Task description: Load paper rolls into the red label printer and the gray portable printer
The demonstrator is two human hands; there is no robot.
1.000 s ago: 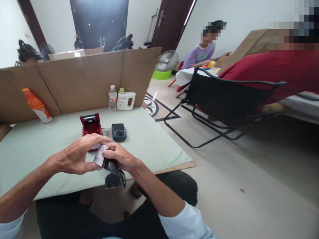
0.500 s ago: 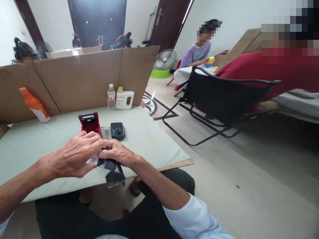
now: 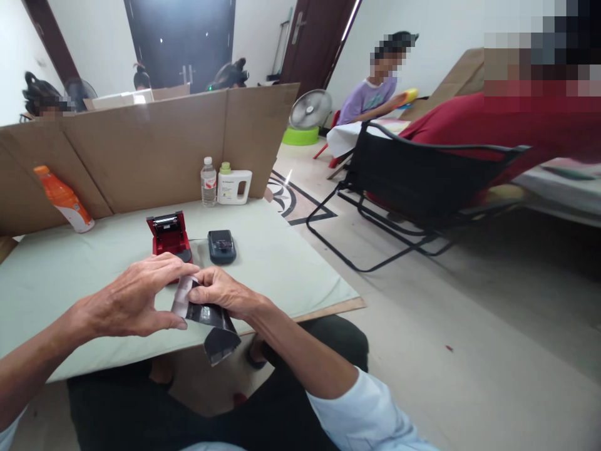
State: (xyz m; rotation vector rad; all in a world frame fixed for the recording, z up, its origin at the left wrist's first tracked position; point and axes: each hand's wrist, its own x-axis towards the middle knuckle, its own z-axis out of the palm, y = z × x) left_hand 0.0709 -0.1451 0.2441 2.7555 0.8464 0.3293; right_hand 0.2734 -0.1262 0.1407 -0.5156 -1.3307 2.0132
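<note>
Both hands meet on one dark, shiny wrapper (image 3: 206, 319) held just above the near edge of the table (image 3: 291, 275). The left hand (image 3: 134, 300) curls over the wrapper's upper left end, thumb underneath and fingers arched on top, pinching it shut there; the right hand (image 3: 223, 294) pinches the top edge from the other side, fingers bent and touching the left fingertips. The wrapper's loose lower end hangs down past the table's edge, over the person's lap. Both forearms come in from the lower corners, the right one in a pale blue sleeve (image 3: 357, 407), wrists level with the tabletop. Just beyond the hands lie two small devices side by side: one red case (image 3: 168, 233) with its lid standing open, and one dark grey gadget (image 3: 221, 245) to its right, lying flat. Further back, against the cardboard screen (image 3: 154, 144), stand three bottles: one clear water bottle (image 3: 208, 181) touching or just beside one white jug (image 3: 233, 185) with a green cap, and, well apart at the far left, one orange bottle (image 3: 63, 198) leaning on the cardboard. To the right of the table stands one black folding chair (image 3: 413, 181), and beyond it one floor fan (image 3: 310, 111). Two other people sit on the right side of the room.
</note>
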